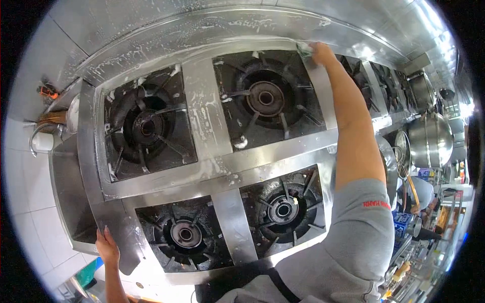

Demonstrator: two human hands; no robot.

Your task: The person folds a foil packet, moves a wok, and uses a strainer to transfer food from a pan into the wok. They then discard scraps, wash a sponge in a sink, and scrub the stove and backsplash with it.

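Note:
At the back of a steel gas range [207,116], my right hand [321,52] is closed on a greenish scouring pad [304,49], partly hidden by foam and fingers. It presses the pad to the rear ledge, just behind the back burner [265,98]. White suds streak the steel strip [204,108] between the two back burners and the backsplash [222,22]. Low on the left, my left hand [107,246] lies with fingers stretched out against the range's side panel [124,237], holding nothing.
Black burner grates, such as the front left one [185,233], stand in recessed wells. A tap [38,136] is at the left wall. Large steel pots [430,140] stand on the right, and another person [418,194] is beyond them.

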